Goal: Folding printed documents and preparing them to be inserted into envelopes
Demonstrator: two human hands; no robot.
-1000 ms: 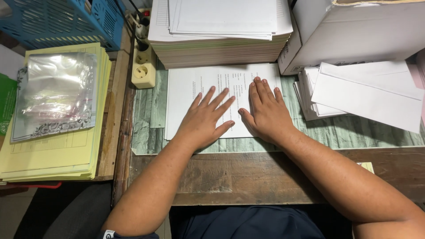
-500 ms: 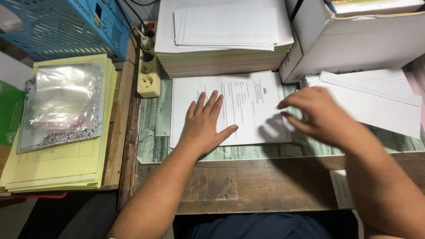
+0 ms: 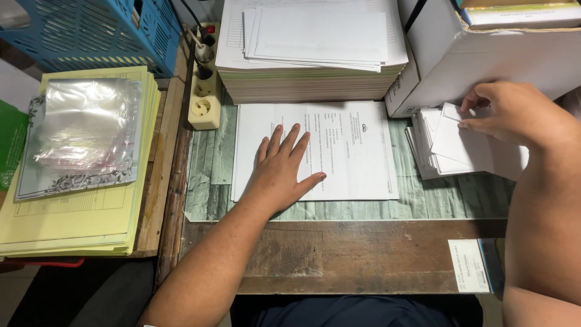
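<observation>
A printed white sheet (image 3: 351, 151) lies flat on the desk in front of me. My left hand (image 3: 281, 172) rests palm down on its left half, fingers spread. My right hand (image 3: 508, 112) is off to the right, fingertips pinching the top white envelope (image 3: 460, 142) of a small stack beside a white cardboard box (image 3: 484, 60). Behind the sheet stands a thick pile of white paper (image 3: 315, 54).
A stack of yellow sheets (image 3: 78, 212) topped with clear plastic sleeves (image 3: 85, 133) lies at the left. A blue plastic basket (image 3: 91, 30) sits at the back left, next to a cream power strip (image 3: 204, 97). A small card (image 3: 469, 272) lies on the wooden desk edge.
My right hand has left the printed sheet and moved right to the envelope stack, where it now grips the top envelope. My left hand stays flat on the sheet.
</observation>
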